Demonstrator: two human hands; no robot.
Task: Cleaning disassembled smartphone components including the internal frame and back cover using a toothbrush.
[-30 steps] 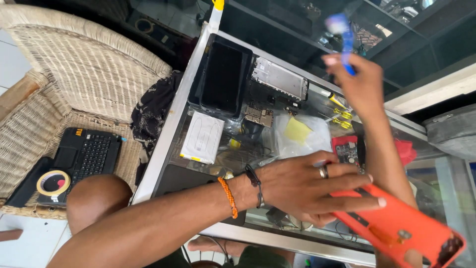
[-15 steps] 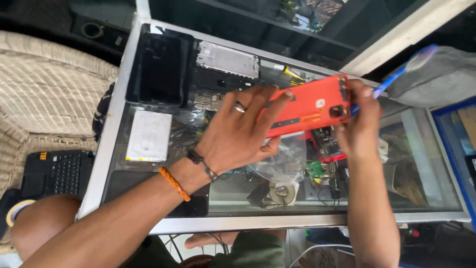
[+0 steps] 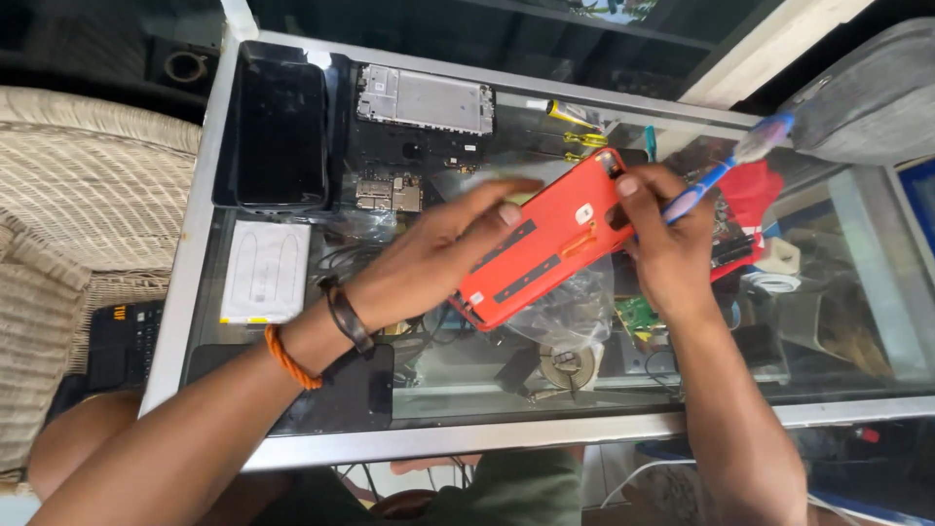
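The surface (image 3: 545, 429) is a glass-topped display counter with a pale metal frame; parts stored below show through the glass.

Left hand (image 3: 438, 258): fingers closed around the lower left end of an orange phone back cover (image 3: 541, 244), with the fingertips lying along its upper edge.

Right hand (image 3: 667, 244): thumb pressed on the upper right end of the cover, fingers closed behind it. This hand also grips a blue toothbrush (image 3: 726, 170), whose bristle end points up and to the right.

The cover is held tilted above the middle of the surface, clear of the glass.

On the surface, at the upper left, lies a black phone screen (image 3: 282, 131), with a bare metal phone frame (image 3: 424, 99) just beside it. A white printed card (image 3: 265, 271) lies below the screen. Yellow-handled screwdrivers (image 3: 575, 127) lie near the far edge. A red cloth (image 3: 755, 195) sits to the right of the hands.

A woven wicker chair (image 3: 88, 205) stands to the left of the surface, holding a black keyboard (image 3: 122, 341).
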